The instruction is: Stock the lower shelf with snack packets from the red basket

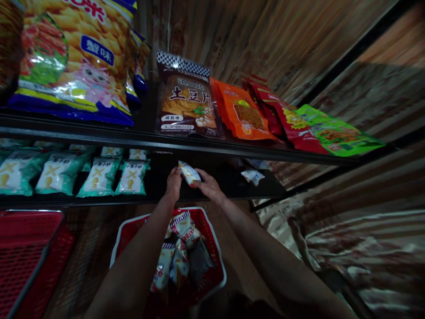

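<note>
Between my two hands, just over the lower black shelf (229,177), is a small white snack bag (190,173) with red and yellow print. My left hand (174,182) grips its left side, and my right hand (208,183) has fingers closed on its right side. Under my forearms stands a red basket (215,248) with a pale rim, holding several white snack bags (184,226) and a dark item I cannot make out. Left of my hands, green and white snack bags (131,176) stand in rows on the same shelf.
The upper shelf (186,144) sits close above my hands, carrying a brown potato chip bag (189,99), an orange packet (244,110), red packets (288,117) and a green packet (338,128). A small silvery packet (253,176) lies at right. Another red basket (29,252) is lower left.
</note>
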Motion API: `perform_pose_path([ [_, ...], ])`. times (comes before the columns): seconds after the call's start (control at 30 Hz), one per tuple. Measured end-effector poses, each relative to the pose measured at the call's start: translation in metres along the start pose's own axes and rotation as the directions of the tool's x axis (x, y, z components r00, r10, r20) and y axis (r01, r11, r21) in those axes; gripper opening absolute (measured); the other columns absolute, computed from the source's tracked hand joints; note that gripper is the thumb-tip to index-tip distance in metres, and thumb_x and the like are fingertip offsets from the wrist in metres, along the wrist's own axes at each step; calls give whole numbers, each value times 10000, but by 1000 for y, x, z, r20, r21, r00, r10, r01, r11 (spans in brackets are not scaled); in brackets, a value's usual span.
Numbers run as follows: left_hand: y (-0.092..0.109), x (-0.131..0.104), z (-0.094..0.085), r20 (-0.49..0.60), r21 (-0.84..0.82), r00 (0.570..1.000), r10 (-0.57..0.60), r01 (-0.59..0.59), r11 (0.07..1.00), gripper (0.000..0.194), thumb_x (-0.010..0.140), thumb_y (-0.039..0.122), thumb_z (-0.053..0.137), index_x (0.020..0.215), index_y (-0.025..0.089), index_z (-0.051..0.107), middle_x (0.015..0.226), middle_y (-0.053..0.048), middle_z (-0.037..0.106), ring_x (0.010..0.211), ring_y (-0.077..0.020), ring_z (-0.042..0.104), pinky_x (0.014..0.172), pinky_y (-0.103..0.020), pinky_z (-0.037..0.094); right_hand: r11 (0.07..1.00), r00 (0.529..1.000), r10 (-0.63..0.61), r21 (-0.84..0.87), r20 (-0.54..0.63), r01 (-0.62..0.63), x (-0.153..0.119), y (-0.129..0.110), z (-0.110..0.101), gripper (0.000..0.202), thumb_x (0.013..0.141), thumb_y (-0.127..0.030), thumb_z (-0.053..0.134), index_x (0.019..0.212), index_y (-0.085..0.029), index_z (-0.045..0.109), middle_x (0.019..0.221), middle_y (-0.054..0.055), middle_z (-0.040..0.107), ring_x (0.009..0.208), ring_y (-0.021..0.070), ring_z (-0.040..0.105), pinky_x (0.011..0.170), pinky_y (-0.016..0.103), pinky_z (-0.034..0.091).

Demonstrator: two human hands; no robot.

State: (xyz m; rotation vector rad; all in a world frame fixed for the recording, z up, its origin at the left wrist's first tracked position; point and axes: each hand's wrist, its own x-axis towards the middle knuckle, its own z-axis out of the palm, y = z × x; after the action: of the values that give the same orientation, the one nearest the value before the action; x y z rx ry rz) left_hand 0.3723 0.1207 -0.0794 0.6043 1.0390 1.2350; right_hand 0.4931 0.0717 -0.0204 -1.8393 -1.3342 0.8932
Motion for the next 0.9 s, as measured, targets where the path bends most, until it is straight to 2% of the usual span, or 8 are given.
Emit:
perform_pose_path([
  [0.1,10,-1,-4,-27,0,1000,17,-17,1000,162,801,231,575,939,215,659,1052,-53,686,986,-165,618,879,-270,457,954,993,100,280,56,-112,2,-7,1,481,601,-136,680,1064,-261,658,938,-43,697,846,141,628,775,261,500],
  [0.2,19,-6,-6,-20,-18,999,31,-31,999,199,754,149,591,924,214,671,1006,-29,695,950,-156,616,857,-253,456,864,968,219,436,123,-250,2,-13,7,330,657,-143,627,979,-206,666,813,-21,694,710,119,624,646,226,501],
  [0.3,24,-12,-7,-5,-44,999,42,-42,998,281,697,69,579,934,193,666,910,-19,695,816,-145,618,787,-254,472,742,910,351,528,220,-414,0,-15,17,155,731,-163,568,870,-161,636,721,4,676,650,115,624,621,226,515],
  [0.4,25,-17,-9,-9,-103,999,48,-48,994,326,661,34,570,941,189,638,850,-6,683,754,-137,615,759,-262,484,595,848,442,612,292,-521,-2,-13,25,104,776,-153,512,832,-140,598,693,27,666,632,118,630,623,230,527],
  [0.47,26,-18,-12,-19,-166,999,27,-30,986,313,656,28,575,920,191,614,837,0,680,775,-134,623,788,-268,486,550,830,463,634,310,-543,-3,-10,28,105,789,-144,486,831,-139,583,684,30,659,621,117,629,623,231,529],
  [0.63,29,-16,-22,-44,-233,998,-54,42,972,256,686,45,594,893,192,562,864,-4,664,838,-107,623,849,-253,464,529,829,474,655,299,-539,-5,-8,28,112,769,-126,476,827,-150,569,676,23,647,589,114,614,589,223,517],
  [0.77,34,-18,-25,6,-190,991,-132,130,973,221,723,156,634,930,191,564,827,-27,661,778,-133,630,768,-286,485,517,834,463,673,298,-528,-8,-8,26,142,738,-119,486,834,-162,581,692,22,651,587,117,611,564,217,506],
  [0.9,37,-23,-24,69,-142,979,-192,200,970,147,748,257,642,872,185,611,773,-34,670,693,-137,627,676,-262,477,512,836,457,679,303,-526,-12,-7,24,178,711,-104,491,847,-162,589,677,18,645,577,118,611,545,213,501],
])
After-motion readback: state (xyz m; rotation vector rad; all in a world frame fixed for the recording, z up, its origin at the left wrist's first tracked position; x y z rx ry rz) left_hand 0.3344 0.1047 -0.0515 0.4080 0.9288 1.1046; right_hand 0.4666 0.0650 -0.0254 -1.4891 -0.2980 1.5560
